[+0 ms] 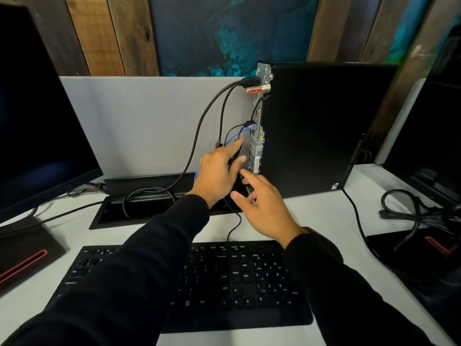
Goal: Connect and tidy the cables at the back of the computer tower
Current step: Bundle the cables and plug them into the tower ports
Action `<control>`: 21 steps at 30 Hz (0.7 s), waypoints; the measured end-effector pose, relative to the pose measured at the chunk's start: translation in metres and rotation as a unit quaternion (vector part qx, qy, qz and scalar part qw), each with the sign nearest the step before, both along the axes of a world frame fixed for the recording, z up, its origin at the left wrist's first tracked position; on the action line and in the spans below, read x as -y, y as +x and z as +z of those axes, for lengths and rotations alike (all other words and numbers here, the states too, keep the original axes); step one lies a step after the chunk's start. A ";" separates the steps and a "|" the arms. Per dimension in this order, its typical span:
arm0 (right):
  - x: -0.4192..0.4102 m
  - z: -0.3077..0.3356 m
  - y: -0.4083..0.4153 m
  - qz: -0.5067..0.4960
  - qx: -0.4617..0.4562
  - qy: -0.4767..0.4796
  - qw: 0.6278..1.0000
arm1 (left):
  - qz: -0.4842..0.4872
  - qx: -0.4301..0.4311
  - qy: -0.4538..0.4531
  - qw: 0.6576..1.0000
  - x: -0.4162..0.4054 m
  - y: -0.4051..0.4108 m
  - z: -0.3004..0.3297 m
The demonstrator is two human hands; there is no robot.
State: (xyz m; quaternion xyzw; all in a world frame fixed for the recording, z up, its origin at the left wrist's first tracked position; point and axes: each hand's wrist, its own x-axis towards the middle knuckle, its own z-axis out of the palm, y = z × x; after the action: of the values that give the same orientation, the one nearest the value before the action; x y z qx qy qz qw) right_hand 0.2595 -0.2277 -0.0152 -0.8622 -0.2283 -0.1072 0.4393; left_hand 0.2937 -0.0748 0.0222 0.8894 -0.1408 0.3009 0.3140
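Head view. I see the black computer tower (pixel 311 126) standing upright on the white desk (pixel 311 216), its metal rear panel (pixel 258 136) facing left. Black cables (pixel 199 131) and a blue network cable (pixel 235 134) run from that panel down toward the open cable tray (pixel 117 208) at the desk's back edge. My left hand (pixel 219 171) is at the lower panel, index finger extended, the other fingers around a dark cable or plug; I cannot tell how firmly. My right hand (pixel 264 208) hovers just below it, fingers spread and relaxed, holding nothing. A black keyboard (pixel 224 278) lies nearest me; a monitor (pixel 37 116) stands at left.
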 end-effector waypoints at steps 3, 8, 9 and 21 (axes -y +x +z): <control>-0.006 0.007 0.010 -0.017 -0.009 0.062 0.998 | 0.008 -0.034 -0.012 0.999 0.003 0.003 -0.004; -0.008 0.017 0.020 -0.038 -0.051 0.128 0.990 | 0.102 0.008 0.077 0.992 0.008 -0.008 -0.012; -0.010 0.020 0.022 -0.031 -0.056 0.126 0.990 | 0.106 0.020 0.079 0.991 0.007 -0.007 -0.013; -0.041 0.029 0.051 -0.081 0.066 0.105 0.989 | -0.008 -0.095 -0.007 0.995 -0.010 0.007 0.037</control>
State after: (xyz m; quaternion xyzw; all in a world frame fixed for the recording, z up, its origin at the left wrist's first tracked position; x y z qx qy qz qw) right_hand 0.3105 -0.1867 0.0141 -0.8180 -0.1735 -0.2222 0.5014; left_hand 0.3007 -0.0644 0.0595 0.9105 -0.1151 0.2139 0.3346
